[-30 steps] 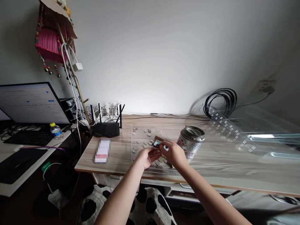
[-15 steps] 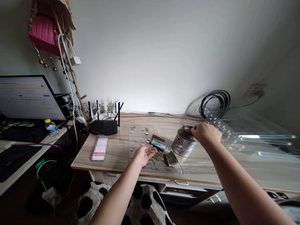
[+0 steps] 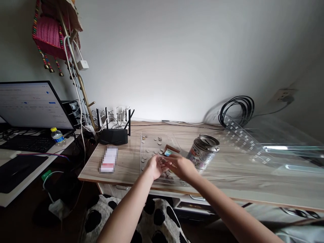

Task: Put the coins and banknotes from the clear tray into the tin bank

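Observation:
My left hand [image 3: 157,166] is turned palm up over the clear plastic tray [image 3: 151,147], its fingers curled around coins in the palm. My right hand [image 3: 181,166] reaches across, fingertips pinched together at the left palm; what lies between them is too small to make out. Loose coins [image 3: 144,157] are scattered over the tray. A brown flat item with a blue-green face [image 3: 172,150] lies behind my hands, partly covered. Right of the tray stands a printed metal tin [image 3: 202,154] with a slot in its lid; neither hand touches it.
A black router [image 3: 113,135] and a blurred-out white and pink item [image 3: 108,160] are on the left of the wooden desk [image 3: 235,179]. Clear plastic panels [image 3: 291,148] and a coil of black cable [image 3: 236,111] occupy the right. A bottle [image 3: 57,137] stands beside the monitor [image 3: 32,104].
My right hand has left the tin's lid and moved left to my left palm. It now covers the folded banknote and some coins. My left hand stays nearly in place.

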Demonstrator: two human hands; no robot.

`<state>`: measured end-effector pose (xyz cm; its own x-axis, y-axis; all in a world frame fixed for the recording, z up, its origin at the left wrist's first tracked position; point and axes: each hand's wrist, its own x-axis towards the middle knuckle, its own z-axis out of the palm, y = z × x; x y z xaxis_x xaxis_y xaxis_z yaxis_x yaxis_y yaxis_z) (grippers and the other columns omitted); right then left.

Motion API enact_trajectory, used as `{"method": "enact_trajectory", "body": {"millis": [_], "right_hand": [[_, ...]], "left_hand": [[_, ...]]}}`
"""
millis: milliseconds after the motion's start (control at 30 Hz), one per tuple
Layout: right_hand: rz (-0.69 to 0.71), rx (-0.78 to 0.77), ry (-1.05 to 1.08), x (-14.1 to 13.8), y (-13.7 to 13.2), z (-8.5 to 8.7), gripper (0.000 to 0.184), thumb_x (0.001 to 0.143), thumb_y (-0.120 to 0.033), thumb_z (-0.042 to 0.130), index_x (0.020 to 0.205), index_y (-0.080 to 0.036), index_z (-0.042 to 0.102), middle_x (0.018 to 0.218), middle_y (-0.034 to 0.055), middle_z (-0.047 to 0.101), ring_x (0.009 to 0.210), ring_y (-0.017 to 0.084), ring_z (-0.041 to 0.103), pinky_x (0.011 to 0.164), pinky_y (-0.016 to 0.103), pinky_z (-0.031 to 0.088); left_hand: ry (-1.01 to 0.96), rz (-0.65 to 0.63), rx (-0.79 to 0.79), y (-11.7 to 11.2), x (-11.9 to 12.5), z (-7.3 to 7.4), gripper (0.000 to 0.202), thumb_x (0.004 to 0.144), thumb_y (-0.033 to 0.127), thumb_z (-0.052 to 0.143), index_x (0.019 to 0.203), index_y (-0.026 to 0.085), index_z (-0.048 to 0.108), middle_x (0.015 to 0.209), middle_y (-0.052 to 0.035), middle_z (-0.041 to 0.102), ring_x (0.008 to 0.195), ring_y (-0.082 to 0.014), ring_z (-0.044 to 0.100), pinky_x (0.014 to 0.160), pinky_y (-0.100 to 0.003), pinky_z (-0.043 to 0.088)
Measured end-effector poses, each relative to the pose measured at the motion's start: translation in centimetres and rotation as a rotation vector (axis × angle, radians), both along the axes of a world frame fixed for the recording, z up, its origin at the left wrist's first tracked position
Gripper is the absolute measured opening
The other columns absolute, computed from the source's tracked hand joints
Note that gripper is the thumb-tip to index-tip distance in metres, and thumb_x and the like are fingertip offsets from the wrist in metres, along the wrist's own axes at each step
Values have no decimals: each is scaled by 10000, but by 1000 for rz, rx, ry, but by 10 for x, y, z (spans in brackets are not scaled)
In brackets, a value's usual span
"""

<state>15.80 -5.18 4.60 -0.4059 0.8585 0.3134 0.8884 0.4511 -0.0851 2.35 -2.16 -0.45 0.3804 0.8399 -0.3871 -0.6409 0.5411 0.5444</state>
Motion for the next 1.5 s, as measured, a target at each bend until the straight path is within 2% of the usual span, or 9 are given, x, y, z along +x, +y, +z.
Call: {"method": "enact_trajectory", "body": {"millis": [100, 167, 333, 467, 733, 967, 1133, 1267, 1500], "right_hand": [[43, -19, -65, -20, -2, -22, 231, 803, -273, 402, 839, -233, 627, 830, 32, 592, 717, 127, 543, 515, 198, 350], [11, 22, -60, -15, 0, -17, 261, 816, -271, 374, 796, -222, 630, 807, 33, 598, 688, 123, 542, 503, 198, 337], [-450, 170, 111, 49, 20, 40, 296, 771, -376, 399, 784, -227, 654, 797, 58, 628, 611, 158, 541, 472, 234, 328], [-782, 19, 76, 100, 44, 69, 276, 649, -412, 503, 697, -200, 673, 681, 101, 613, 602, 231, 542, 447, 278, 326], [-761, 37, 100, 108, 61, 60, 249, 639, -359, 505, 741, -204, 672, 760, 102, 625, 664, 220, 547, 496, 283, 354], [-699, 124, 177, 108, 61, 49, 428, 739, -486, 371, 940, -181, 594, 908, 108, 607, 762, 235, 547, 558, 299, 363], [-694, 193, 256, 106, 58, 41, 390, 774, -422, 348, 1012, -176, 536, 994, 113, 586, 825, 246, 537, 596, 308, 354], [-677, 199, 319, 109, 60, 40, 370, 774, -374, 368, 1053, -179, 513, 1013, 108, 581, 834, 237, 534, 610, 304, 351], [-677, 183, 367, 112, 63, 39, 346, 775, -337, 372, 1056, -201, 523, 1005, 85, 591, 824, 224, 543, 617, 295, 359]], "left_hand": [[26, -7, -12, 0, 0, -1, 367, 819, 378, 347, 641, 120, 538, 453, -15, 519, 384, -111, 498, 435, -229, 405], [35, -62, 9, 0, -1, -1, 373, 819, 392, 339, 667, 122, 546, 499, -40, 558, 452, -141, 547, 482, -256, 427], [134, -79, 126, -5, -1, 1, 289, 791, 310, 397, 829, 91, 581, 815, -115, 642, 753, -175, 608, 656, -276, 438], [250, -80, 195, -8, 1, 4, 235, 755, 252, 429, 833, 106, 597, 841, -94, 640, 741, -151, 598, 674, -266, 425], [313, -35, 242, -11, 1, 11, 192, 742, 220, 444, 802, 116, 594, 797, -88, 629, 705, -150, 591, 639, -265, 429], [530, 79, 380, -12, 10, 5, 164, 710, 150, 456, 748, 138, 615, 852, -87, 625, 820, -176, 575, 791, -336, 411], [843, -110, 774, -6, 30, -5, 148, 572, 57, 590, 652, 181, 608, 1076, -98, 566, 1179, -245, 350, 1012, -352, 204], [966, -233, 811, 15, 43, -6, 260, 540, 147, 670, 778, 191, 578, 1293, -86, 386, 1290, -253, 65, 1016, -415, 138], [1241, -478, 1134, 46, 54, -3, 535, 444, 272, 743, 949, 235, 568, 1349, -60, 301, 1280, -309, 17, 996, -483, 10]]}}
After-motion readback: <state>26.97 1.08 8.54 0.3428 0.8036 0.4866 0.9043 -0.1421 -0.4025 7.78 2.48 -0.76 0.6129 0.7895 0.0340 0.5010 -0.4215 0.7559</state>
